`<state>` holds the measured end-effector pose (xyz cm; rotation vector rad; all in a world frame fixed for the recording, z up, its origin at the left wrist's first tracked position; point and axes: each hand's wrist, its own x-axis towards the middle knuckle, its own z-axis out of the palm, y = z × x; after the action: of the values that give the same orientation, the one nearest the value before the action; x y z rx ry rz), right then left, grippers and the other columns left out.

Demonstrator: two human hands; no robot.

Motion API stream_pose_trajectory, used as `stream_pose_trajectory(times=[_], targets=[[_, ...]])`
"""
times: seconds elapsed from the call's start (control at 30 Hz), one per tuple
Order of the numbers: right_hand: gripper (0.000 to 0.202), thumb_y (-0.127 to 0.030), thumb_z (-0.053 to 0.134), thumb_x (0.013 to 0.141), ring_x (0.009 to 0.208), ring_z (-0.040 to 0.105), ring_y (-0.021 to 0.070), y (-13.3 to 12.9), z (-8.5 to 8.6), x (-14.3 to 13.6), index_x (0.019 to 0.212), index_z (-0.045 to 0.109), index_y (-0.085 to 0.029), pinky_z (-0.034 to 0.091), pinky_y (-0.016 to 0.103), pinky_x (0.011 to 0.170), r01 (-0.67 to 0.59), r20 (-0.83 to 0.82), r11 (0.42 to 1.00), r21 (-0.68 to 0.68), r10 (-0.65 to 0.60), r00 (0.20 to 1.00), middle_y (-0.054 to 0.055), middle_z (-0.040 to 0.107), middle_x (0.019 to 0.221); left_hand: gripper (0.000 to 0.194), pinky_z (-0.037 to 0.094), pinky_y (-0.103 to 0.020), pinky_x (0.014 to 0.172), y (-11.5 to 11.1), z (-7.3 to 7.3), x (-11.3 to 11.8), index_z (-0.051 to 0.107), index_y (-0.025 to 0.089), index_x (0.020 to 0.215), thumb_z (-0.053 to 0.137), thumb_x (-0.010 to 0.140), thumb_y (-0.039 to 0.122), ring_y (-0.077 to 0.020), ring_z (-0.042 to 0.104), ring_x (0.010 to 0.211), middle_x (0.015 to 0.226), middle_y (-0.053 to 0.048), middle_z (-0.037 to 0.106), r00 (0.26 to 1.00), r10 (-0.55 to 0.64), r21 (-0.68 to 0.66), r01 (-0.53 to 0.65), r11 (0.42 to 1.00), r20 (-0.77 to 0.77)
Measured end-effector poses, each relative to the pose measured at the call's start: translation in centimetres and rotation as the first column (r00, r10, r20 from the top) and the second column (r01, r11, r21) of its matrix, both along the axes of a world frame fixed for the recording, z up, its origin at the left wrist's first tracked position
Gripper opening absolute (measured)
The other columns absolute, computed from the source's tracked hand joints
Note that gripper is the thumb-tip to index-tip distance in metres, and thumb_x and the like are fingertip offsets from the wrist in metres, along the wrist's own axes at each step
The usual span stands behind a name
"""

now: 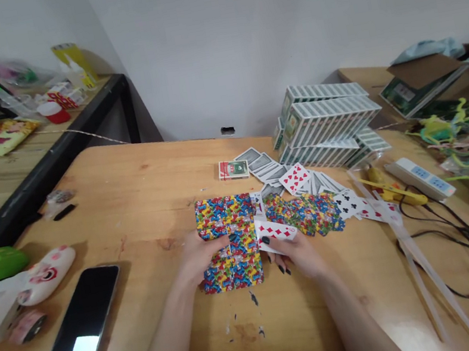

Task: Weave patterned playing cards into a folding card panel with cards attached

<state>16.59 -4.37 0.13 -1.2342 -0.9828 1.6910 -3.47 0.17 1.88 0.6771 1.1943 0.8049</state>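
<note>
A block of colourful patterned cards (245, 258) lies at the middle of the table, in rows side by side. My left hand (206, 256) rests at its left side, with the fingers over the cards and partly hidden. A white card with red diamonds (277, 232) is pinched in my right hand (296, 252), its left edge against the block. Just beyond my right hand spreads a heap of colourful cards (307, 213). Behind that lie grey-backed cards (264, 167) and a face-up hearts card (295, 178). Face-up clubs cards (348, 204) lie to the right.
A black phone (80, 330) lies at the left, near a white toy (47, 275). Striped boxes (333, 118) are stacked at the back right, behind a small card box (233, 169). Clear strips (416, 252), a power strip (420, 178) and black cables (456, 227) occupy the right.
</note>
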Motion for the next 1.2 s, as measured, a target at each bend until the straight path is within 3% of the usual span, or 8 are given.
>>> stream_pose_trajectory(times=[0.23,0.4,0.6,1.03,1.2], targets=[[0.037,-0.047,0.053,0.075,0.031,0.039,0.0052,-0.2,0.8,-0.2,0.056,0.051,-0.015,0.026,0.019,0.031,-0.062,0.088,0.995,0.072,0.056,0.995,-0.003,0.048,0.044,0.038,0.053,-0.038,0.067,0.2,0.0,-0.5,0.065,0.013,0.087,0.075,0.052,0.021,-0.0254,0.066,0.071,0.077,-0.007,0.072,0.998,-0.068,-0.037,0.068,0.997,0.001],[0.033,-0.047,0.058,0.071,0.035,0.035,0.005,-0.2,0.4,0.8,0.064,0.052,-0.015,0.024,0.019,0.034,-0.055,0.188,0.998,0.005,0.053,0.981,-0.005,0.048,0.044,0.037,0.053,-0.037,0.067,0.1,0.2,-0.3,0.065,0.013,0.085,0.075,0.051,0.021,-0.0247,0.066,0.07,0.076,-0.006,0.072,0.997,-0.074,-0.038,0.073,0.997,-0.023],[0.034,-0.047,0.059,0.069,0.035,0.033,0.0046,-0.2,0.3,1.5,0.059,0.049,-0.015,0.021,0.019,0.036,-0.175,0.164,0.985,-0.01,0.174,0.971,-0.006,0.045,0.041,0.03,0.052,-0.036,0.067,0.0,0.4,0.0,0.067,0.014,0.078,0.075,0.05,0.02,-0.0247,0.066,0.071,0.076,-0.005,0.072,0.985,-0.153,-0.025,0.151,0.988,-0.082],[0.033,-0.042,0.071,0.056,0.033,0.032,0.0036,-0.1,-0.2,-0.3,0.064,0.054,-0.015,0.016,0.018,0.033,0.147,-0.033,0.977,-0.151,-0.154,0.988,-0.005,0.049,0.043,0.031,0.053,-0.032,0.063,-0.1,0.7,-0.1,0.065,0.016,0.081,0.074,0.052,0.018,-0.0198,0.066,0.064,0.075,-0.002,0.071,0.995,-0.092,-0.037,0.094,0.995,0.049],[0.035,-0.044,0.07,0.057,0.032,0.028,0.0029,-0.1,0.1,-0.6,0.058,0.05,-0.015,0.014,0.018,0.033,0.141,-0.066,0.974,-0.178,-0.155,0.986,-0.006,0.044,0.038,0.03,0.053,-0.033,0.063,0.0,0.8,-0.3,0.064,0.015,0.079,0.074,0.051,0.017,-0.02,0.065,0.062,0.072,-0.002,0.071,0.997,-0.069,-0.05,0.071,0.996,0.03]])
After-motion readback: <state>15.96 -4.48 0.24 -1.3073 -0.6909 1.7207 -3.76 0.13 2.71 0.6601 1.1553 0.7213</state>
